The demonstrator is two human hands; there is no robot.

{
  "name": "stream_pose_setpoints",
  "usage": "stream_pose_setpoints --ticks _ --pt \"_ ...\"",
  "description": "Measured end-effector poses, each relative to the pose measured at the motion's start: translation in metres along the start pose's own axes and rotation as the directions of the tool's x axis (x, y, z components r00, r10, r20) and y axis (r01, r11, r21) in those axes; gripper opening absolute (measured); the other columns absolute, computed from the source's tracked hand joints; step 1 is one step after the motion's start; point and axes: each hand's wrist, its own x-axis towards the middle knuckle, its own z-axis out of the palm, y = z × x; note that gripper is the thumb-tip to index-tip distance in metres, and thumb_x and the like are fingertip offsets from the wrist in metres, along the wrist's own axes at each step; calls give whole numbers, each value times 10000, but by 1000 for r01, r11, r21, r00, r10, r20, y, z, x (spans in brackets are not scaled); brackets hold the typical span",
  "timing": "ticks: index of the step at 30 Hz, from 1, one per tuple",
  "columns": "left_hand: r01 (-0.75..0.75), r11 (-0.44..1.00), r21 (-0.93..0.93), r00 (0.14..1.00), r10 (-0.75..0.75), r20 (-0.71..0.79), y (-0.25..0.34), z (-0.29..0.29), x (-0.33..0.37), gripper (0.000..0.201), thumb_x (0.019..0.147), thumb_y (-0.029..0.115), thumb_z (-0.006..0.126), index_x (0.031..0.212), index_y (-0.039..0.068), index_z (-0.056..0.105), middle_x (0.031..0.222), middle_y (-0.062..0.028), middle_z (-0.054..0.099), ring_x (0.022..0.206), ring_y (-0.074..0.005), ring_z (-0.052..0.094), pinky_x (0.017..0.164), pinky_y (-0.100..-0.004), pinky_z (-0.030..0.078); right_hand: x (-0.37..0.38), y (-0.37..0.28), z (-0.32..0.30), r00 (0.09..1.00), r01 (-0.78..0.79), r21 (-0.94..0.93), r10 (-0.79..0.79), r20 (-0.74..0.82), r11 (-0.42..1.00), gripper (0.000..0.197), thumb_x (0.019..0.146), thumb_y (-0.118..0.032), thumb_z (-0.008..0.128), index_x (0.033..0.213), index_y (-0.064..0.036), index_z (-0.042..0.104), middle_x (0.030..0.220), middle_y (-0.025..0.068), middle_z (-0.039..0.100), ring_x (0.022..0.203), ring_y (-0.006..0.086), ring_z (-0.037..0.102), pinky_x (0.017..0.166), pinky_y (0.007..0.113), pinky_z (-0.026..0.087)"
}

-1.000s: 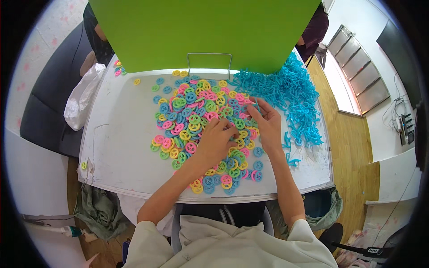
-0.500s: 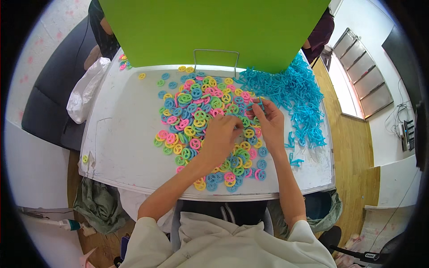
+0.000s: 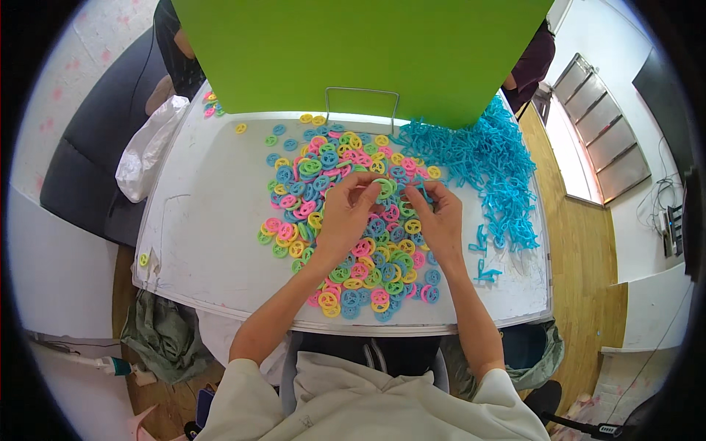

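Observation:
Over the middle of a loose pile of small spoked plastic wheels [image 3: 354, 268] in pink, yellow, green and blue, both hands are close together. My left hand [image 3: 344, 219] pinches a light green wheel [image 3: 384, 189] between thumb and fingers. A hand's width to the right, my right hand [image 3: 441, 224] grips a small teal plastic piece [image 3: 422, 187], mostly hidden by the fingers. Its end points toward the green wheel; whether the two touch, I cannot tell. A heap of similar teal plastic pieces [image 3: 507, 158] lies beyond my right hand.
A green board [image 3: 360, 59] stands across the far side of the white table [image 3: 198, 242], with a wire bracket [image 3: 362, 89] at its base. Some teal pieces [image 3: 487, 272] lie apart at right. People sit beyond both ends of the board. A white bag [image 3: 149, 154] hangs at left.
My left hand has lifted from the pile with a green wheel and come up beside my right hand. The right hand has dipped slightly nearer, still with the teal piece.

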Motion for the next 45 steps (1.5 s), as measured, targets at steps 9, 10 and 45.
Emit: stream_pose_setpoints --ticks 9,10,45 --pt "-12 1000 27 999 13 -37 -22 1 1 160 949 76 513 1076 -11 557 975 -75 637 870 -137 624 718 -277 550 -5 4 8 998 22 -47 -19 67 999 130 885 -102 656 959 6 649 831 11 648 761 65 588 674 205 457" --pt "-31 999 12 999 32 -36 -24 3 2 138 941 59 518 1052 -11 561 957 -78 638 852 -135 622 704 -276 544 -5 4 6 994 12 -40 -8 108 999 130 885 -102 656 959 6 649 831 11 648 761 65 588 674 205 457" --pt "-145 988 -48 975 135 -174 -13 11 -7 116 891 -1 582 986 -21 646 897 -92 684 782 -119 652 662 -245 524 -12 -2 15 996 53 -57 -57 -72 997 172 832 -117 724 928 16 672 749 56 684 665 72 624 552 202 455"
